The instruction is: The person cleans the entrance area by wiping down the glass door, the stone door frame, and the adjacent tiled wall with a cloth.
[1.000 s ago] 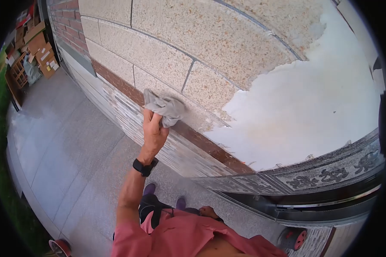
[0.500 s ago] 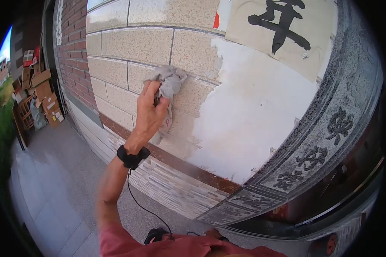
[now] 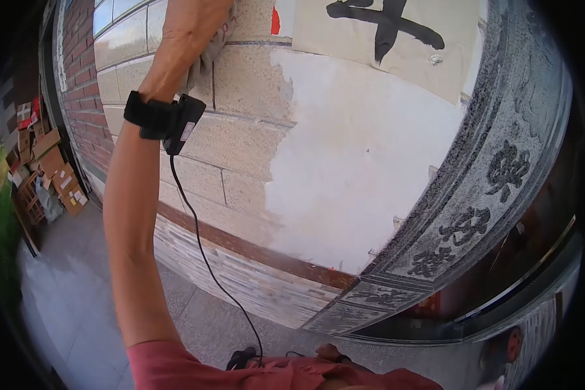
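Note:
My left hand [image 3: 198, 23] reaches up the tiled wall to the top edge of the view, its fingers cut off by the frame. A grey cloth [image 3: 205, 65] with some reddish print hangs from that hand against the beige wall tiles [image 3: 244, 84]. Around my left wrist sits a black strap with a small box [image 3: 182, 123], and a cable runs down from it. Down by my waist is my right hand [image 3: 329, 353], small and partly hidden; its fingers do not show clearly. To the right of the cloth is a white patch [image 3: 357, 162] with a ragged edge.
Paper with black brushwork [image 3: 390, 29] is on the wall above the white patch. A carved grey stone frame [image 3: 481, 188] borders a dark doorway at right. Cardboard boxes [image 3: 65, 179] are piled at left on the paved floor [image 3: 78, 279]. A brown ledge [image 3: 260, 250] runs below the tiles.
My left hand has moved up the wall with the cloth, and its fingers have left the view. The camera view has shifted slightly. My right hand stays by my waist.

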The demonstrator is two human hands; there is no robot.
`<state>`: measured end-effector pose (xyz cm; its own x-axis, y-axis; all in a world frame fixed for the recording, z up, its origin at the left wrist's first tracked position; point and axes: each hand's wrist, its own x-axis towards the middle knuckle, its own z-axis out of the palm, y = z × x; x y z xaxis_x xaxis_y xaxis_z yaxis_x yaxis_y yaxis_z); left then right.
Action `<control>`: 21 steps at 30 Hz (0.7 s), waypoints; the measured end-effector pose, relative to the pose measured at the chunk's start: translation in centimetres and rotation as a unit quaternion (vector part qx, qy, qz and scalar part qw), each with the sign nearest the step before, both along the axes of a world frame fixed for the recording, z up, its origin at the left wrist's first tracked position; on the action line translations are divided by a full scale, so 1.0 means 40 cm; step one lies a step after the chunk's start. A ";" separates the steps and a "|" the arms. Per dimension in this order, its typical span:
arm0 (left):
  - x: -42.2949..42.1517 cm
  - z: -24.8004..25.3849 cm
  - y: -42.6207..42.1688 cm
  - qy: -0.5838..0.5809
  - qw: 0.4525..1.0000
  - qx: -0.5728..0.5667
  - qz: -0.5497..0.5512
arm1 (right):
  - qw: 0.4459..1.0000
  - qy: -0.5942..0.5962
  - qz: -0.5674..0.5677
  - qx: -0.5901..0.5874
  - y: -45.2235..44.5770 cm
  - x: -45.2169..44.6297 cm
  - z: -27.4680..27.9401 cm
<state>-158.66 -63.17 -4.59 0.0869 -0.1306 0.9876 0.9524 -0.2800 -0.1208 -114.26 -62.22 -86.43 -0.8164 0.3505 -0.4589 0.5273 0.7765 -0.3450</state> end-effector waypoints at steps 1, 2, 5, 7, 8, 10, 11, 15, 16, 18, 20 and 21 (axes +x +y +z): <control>0.003 -0.041 0.003 0.013 1.000 0.010 0.008 | 1.000 -0.004 -0.009 -0.004 -0.005 -0.001 0.019; -0.028 -0.095 0.010 0.032 0.999 0.001 0.039 | 1.000 -0.008 -0.019 -0.006 -0.015 0.002 0.027; -0.050 -0.282 -0.006 0.055 0.993 -0.050 0.095 | 0.999 -0.032 -0.029 0.000 -0.021 -0.002 0.023; -0.046 -0.391 -0.027 -0.008 0.990 -0.129 0.052 | 0.999 -0.038 -0.037 0.007 -0.019 -0.005 0.019; -0.047 -0.433 -0.036 0.001 0.989 -0.142 0.051 | 0.998 -0.026 -0.062 0.001 -0.021 0.000 0.009; -0.065 -0.522 -0.047 -0.012 0.981 -0.194 0.023 | 0.995 -0.052 -0.083 -0.016 -0.010 0.006 -0.047; -0.050 -0.535 -0.065 0.007 0.976 -0.215 0.021 | 0.992 -0.062 -0.081 -0.072 0.006 0.011 -0.035; -0.086 -0.556 -0.077 0.060 0.955 -0.285 0.062 | 0.991 -0.068 -0.102 -0.060 0.010 -0.005 -0.001; -0.090 -0.529 -0.081 0.067 0.959 -0.270 0.055 | 0.990 -0.070 -0.107 -0.054 0.013 -0.012 0.002; -0.090 -0.441 -0.082 0.081 0.965 -0.244 0.043 | 0.990 -0.070 -0.117 -0.046 0.024 -0.032 0.008; -0.114 -0.350 -0.050 0.079 0.980 -0.175 0.058 | 0.989 -0.068 -0.125 -0.039 0.036 -0.055 0.016; -0.117 -0.288 -0.039 0.098 0.982 -0.145 0.075 | 0.989 -0.066 -0.128 -0.038 0.047 -0.069 0.022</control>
